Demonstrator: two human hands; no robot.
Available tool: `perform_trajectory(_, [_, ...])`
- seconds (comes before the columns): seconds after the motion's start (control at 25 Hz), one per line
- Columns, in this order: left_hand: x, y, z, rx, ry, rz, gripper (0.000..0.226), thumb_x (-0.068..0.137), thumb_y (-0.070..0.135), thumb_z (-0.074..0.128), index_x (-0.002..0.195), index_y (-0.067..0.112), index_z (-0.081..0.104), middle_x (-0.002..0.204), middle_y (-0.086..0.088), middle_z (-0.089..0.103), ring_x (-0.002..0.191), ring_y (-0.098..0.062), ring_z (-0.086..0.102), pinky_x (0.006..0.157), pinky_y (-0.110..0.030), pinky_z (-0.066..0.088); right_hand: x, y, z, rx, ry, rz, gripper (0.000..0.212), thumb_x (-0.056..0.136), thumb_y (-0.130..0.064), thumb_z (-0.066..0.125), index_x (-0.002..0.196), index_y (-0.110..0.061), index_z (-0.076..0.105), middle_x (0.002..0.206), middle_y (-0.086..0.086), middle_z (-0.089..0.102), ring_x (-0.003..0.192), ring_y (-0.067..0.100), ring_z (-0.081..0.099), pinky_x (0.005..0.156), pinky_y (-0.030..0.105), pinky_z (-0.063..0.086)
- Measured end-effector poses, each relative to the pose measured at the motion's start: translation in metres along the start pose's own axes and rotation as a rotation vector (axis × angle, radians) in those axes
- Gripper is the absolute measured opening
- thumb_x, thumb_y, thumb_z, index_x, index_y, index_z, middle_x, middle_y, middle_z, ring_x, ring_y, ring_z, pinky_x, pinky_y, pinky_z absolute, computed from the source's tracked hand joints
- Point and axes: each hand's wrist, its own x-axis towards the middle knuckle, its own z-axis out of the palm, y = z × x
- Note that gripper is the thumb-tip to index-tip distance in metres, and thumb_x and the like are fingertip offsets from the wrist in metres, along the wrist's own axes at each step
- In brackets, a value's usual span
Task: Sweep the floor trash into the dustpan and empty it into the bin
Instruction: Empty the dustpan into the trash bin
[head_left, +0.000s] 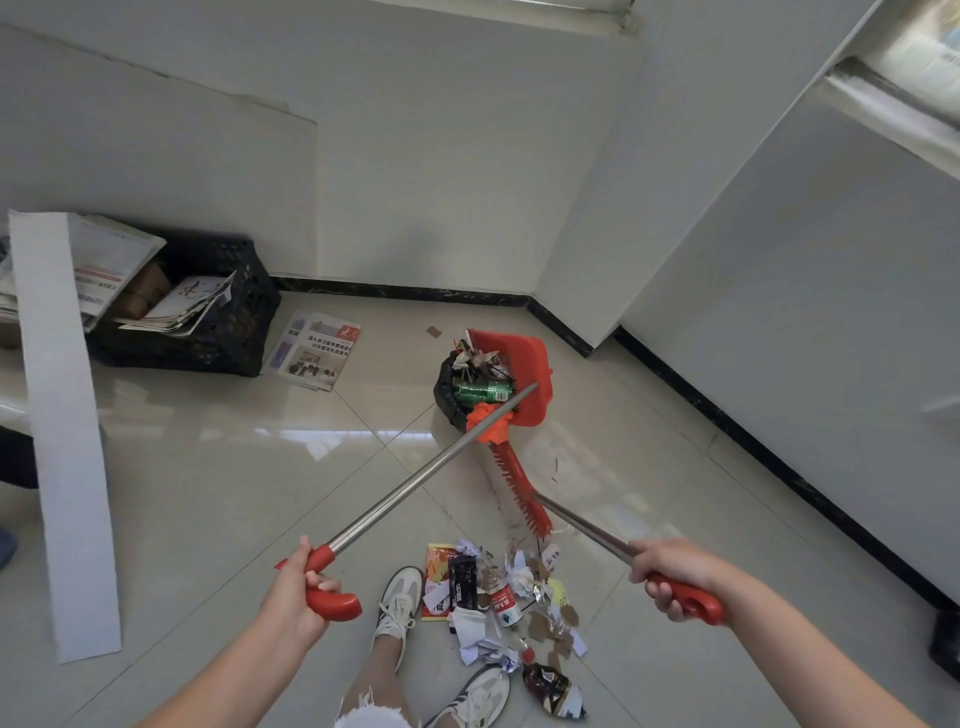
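Dustpan (519, 379) tips over the black-lined bin (451, 396) near the floor's far corner, its load, a green bottle among it, spilling onto the bin's mouth. Your left hand (295, 592) is closed around the red grip of its steel handle (415, 483). Your right hand (675, 574) is wrapped around the broom handle (587, 530), the red broom head (517, 483) lying between bin and trash pile (511, 597). That pile sits on the floor beside your shoes (400, 605).
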Motion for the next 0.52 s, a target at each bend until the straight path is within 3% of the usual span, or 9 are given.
perform_trajectory(0.28, [-0.022, -0.025, 0.01, -0.039, -0.033, -0.028, 0.032, 0.103, 0.033, 0.054, 0.077, 0.019, 0.043, 0.028, 0.006, 0.034, 0.018, -0.002, 0.033, 0.028, -0.005, 0.03, 0.0, -0.001, 0.009, 0.012, -0.019, -0.016, 0.067, 0.083, 0.003, 0.051, 0.143, -0.023, 0.036, 0.051, 0.005, 0.045, 0.033, 0.009, 0.041, 0.035, 0.014, 0.031])
perform_trajectory(0.52, [-0.03, -0.038, 0.011, -0.067, -0.067, -0.067, 0.035, 0.103, 0.036, 0.052, 0.074, 0.019, 0.041, 0.027, 0.007, 0.032, 0.018, -0.003, 0.033, 0.03, -0.004, 0.033, -0.007, -0.008, 0.006, 0.163, -0.062, -0.004, 0.049, 0.085, 0.002, 0.051, 0.13, -0.017, 0.048, 0.052, 0.005, 0.047, 0.032, 0.008, 0.04, 0.03, 0.014, 0.032])
